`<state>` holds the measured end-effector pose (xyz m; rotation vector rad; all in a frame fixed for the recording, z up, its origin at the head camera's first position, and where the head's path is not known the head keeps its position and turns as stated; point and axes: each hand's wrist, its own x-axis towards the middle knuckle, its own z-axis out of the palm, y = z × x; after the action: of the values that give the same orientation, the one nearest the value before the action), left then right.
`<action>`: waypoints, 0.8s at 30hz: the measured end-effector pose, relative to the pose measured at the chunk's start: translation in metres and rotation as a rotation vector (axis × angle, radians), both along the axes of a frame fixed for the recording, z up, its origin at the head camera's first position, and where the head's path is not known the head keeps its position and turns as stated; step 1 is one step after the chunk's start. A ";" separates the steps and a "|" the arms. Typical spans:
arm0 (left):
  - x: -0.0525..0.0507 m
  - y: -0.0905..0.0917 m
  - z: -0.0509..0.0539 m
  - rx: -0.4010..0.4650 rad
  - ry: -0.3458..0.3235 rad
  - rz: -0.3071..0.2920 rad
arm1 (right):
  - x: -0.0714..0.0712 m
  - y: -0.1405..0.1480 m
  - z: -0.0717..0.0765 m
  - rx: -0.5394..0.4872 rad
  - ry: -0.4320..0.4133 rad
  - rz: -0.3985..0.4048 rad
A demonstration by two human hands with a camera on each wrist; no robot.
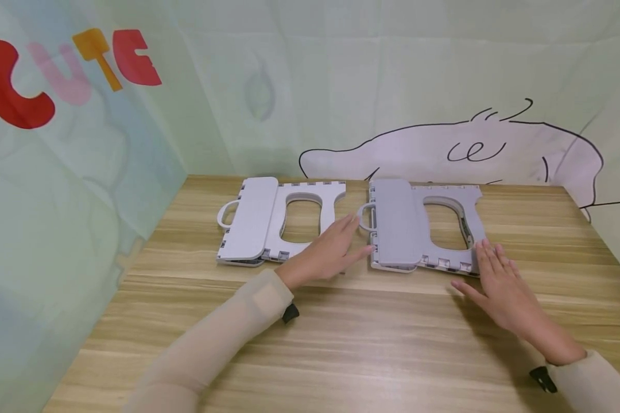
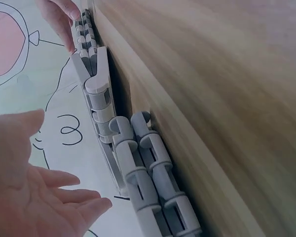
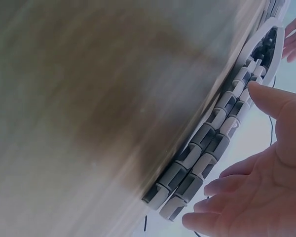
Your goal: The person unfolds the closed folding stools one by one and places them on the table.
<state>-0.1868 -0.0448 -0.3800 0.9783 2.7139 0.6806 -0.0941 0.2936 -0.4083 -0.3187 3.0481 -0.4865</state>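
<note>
Two folding step stools lie folded flat, side by side, on the wooden table. The right one is a greyish stool (image 1: 395, 229), its small loop handle (image 1: 363, 213) pointing left. My left hand (image 1: 330, 252) is at that handle end with fingers extended, its wrist passing over the near edge of the white stool (image 1: 253, 215). At the other end of the greyish stool, my right hand (image 1: 508, 295) has straight fingers against the near right corner. In the right wrist view its thumb (image 3: 271, 98) lies alongside the hinged edge (image 3: 207, 143). Neither hand is curled round anything.
Bare wood of the table (image 1: 351, 350) stretches in front of both stools. A printed cloth (image 1: 315, 80) hangs behind and to the left, bearing large letters and a cartoon outline. The table's back edge runs just behind the stools.
</note>
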 end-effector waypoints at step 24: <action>-0.033 0.037 -0.006 -0.025 -0.171 0.181 | -0.005 0.007 -0.001 -0.013 -0.057 0.015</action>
<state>-0.2196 -0.0074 -0.3856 0.6419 2.6729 0.7224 -0.0991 0.3010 -0.4093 -0.3216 2.9862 -0.5051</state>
